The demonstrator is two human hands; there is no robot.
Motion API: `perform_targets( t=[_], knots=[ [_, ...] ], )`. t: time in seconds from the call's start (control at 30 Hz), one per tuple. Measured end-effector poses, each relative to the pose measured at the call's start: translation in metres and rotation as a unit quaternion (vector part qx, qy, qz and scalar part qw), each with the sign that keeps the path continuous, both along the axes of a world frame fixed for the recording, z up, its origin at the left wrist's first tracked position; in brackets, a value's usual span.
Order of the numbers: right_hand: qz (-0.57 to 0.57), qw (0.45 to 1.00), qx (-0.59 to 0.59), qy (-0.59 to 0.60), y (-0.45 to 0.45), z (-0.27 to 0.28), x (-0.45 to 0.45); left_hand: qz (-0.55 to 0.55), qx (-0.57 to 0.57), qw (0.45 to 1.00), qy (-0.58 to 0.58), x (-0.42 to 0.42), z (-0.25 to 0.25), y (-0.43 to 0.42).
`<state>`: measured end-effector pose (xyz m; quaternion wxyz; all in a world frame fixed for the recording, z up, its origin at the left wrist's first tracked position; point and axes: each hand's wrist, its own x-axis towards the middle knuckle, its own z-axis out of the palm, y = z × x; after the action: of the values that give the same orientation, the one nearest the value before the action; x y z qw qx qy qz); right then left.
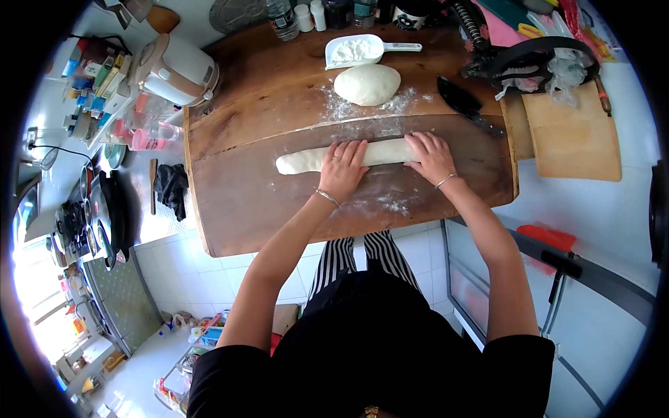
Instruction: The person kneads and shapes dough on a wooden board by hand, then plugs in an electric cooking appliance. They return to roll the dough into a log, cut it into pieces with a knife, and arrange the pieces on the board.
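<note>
A long roll of pale dough (387,152) lies crosswise on the wooden board (244,202). My left hand (341,167) rests flat on its middle, fingers stretched forward over the top. At the right end my right hand (433,159) lies over the dough, its fingers extended and thumb apart. The dough's left end sticks out beyond my left hand. Behind the roll sits a rounded lump of dough (367,85) on scattered flour. A white scoop (401,47) holding flour stands just past that lump.
A black-bladed knife (460,97) lies at the board's right. Bottles and jars (281,19) line the back edge. A rice cooker (175,70) stands to the left, and a wooden cutting board (575,136) is at the right. Loose flour (394,205) dusts the near side.
</note>
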<state>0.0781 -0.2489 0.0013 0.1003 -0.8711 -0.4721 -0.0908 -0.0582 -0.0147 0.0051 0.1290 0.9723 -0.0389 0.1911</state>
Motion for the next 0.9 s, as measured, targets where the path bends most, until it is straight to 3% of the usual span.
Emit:
perform_targets(
  t=[0.17,0.27,0.33,0.47,0.53,0.57,0.73,0.9],
  knots=[
    [0.011,0.992,-0.021,0.127,0.002,-0.004,0.023,0.022,-0.009,0.997,0.068,0.03,0.006,-0.014],
    [0.052,0.99,-0.008,0.13,-0.005,0.007,0.036,-0.015,-0.009,0.976,0.219,0.044,0.027,-0.019],
    [0.041,0.99,-0.006,0.135,-0.015,-0.002,0.039,-0.042,-0.045,0.989,0.138,0.031,0.036,-0.006],
    [0.023,0.986,-0.02,0.164,-0.016,-0.006,0.033,0.023,0.01,0.98,0.195,0.006,0.049,0.02],
    [0.018,0.986,-0.028,0.162,-0.016,-0.002,0.035,-0.046,-0.023,0.998,0.035,-0.011,0.016,0.057],
    [0.015,0.986,-0.041,0.163,-0.015,0.0,0.034,-0.044,-0.021,0.998,0.033,-0.02,0.012,0.073],
    [0.011,0.991,-0.09,0.097,0.0,0.013,0.011,0.076,-0.07,0.962,0.251,-0.059,0.034,0.107],
    [0.035,0.98,-0.092,0.174,0.013,0.001,0.012,0.042,-0.059,0.981,0.179,-0.074,0.02,0.142]
  ],
)
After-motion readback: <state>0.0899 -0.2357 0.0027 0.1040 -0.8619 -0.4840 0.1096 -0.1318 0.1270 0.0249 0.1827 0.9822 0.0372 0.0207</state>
